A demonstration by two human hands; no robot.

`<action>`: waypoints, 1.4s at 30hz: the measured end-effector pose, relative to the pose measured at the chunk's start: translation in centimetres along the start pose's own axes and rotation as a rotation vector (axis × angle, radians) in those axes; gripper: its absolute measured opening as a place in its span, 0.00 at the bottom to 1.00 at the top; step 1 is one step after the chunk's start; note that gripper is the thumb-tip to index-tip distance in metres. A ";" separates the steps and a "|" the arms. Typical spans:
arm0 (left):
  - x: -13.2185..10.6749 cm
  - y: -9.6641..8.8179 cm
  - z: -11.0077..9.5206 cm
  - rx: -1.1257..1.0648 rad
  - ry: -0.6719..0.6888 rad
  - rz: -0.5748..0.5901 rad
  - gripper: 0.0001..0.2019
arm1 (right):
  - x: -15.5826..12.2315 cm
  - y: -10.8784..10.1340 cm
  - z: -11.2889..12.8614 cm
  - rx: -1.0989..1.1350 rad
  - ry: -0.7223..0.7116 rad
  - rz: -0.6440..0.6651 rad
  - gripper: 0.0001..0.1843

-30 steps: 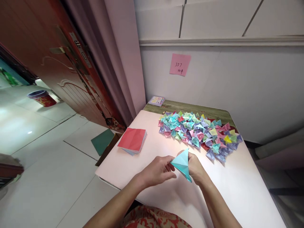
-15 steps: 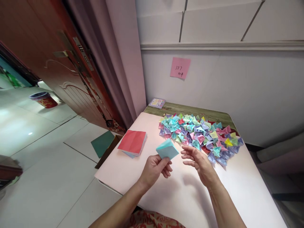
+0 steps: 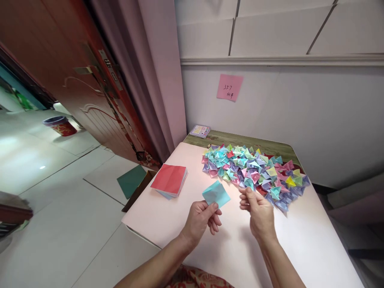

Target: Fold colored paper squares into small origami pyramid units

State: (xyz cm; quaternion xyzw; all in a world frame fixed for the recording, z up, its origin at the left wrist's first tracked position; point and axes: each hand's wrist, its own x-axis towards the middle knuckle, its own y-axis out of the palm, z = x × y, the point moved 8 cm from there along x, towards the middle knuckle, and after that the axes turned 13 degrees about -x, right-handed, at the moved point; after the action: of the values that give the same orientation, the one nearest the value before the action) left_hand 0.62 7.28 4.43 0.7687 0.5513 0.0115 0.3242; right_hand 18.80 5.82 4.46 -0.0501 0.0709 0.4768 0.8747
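My left hand (image 3: 201, 219) pinches a light-blue folded paper square (image 3: 216, 194) at its lower corner, thumb on top, and holds it tilted above the table. To the right, my right hand (image 3: 258, 210) is apart from the paper. Its thumb and forefinger are pressed together and the other fingers curl in, with nothing visible between them. Beyond it spreads a heap of small folded paper pieces (image 3: 255, 168) in blue, purple, pink, green and yellow. A stack of square paper (image 3: 169, 180) with a red sheet on top lies left of my left hand.
The pink-white tabletop (image 3: 144, 218) meets a wall bearing a pink handwritten note (image 3: 229, 87). A small pack of cards or paper (image 3: 200, 131) sits at the back left corner. An open box (image 3: 138, 190) stands beside the table's left edge, and a bin (image 3: 61, 126) is near the door (image 3: 69, 52).
My left hand has shifted slightly right and down, turning the light-blue paper. My right hand's spread fingers have closed together. The view has shifted a little.
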 end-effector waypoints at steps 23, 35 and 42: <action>1.0 -0.3 -2.4 -0.026 0.121 -0.005 0.18 | -3.0 4.4 -1.2 -0.120 0.007 0.258 0.23; 0.9 0.1 -2.4 -0.044 0.017 -0.056 0.23 | -3.0 3.5 4.4 -0.437 -0.635 0.084 0.13; 0.6 0.8 -2.8 -0.049 0.027 -0.010 0.19 | -4.7 3.1 5.9 -0.508 -0.884 0.008 0.10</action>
State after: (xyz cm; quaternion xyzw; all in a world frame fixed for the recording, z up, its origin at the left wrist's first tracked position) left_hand 0.51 9.00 6.86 0.7573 0.5591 0.0338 0.3357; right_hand 14.07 4.52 10.99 -0.0544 -0.4240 0.4579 0.7795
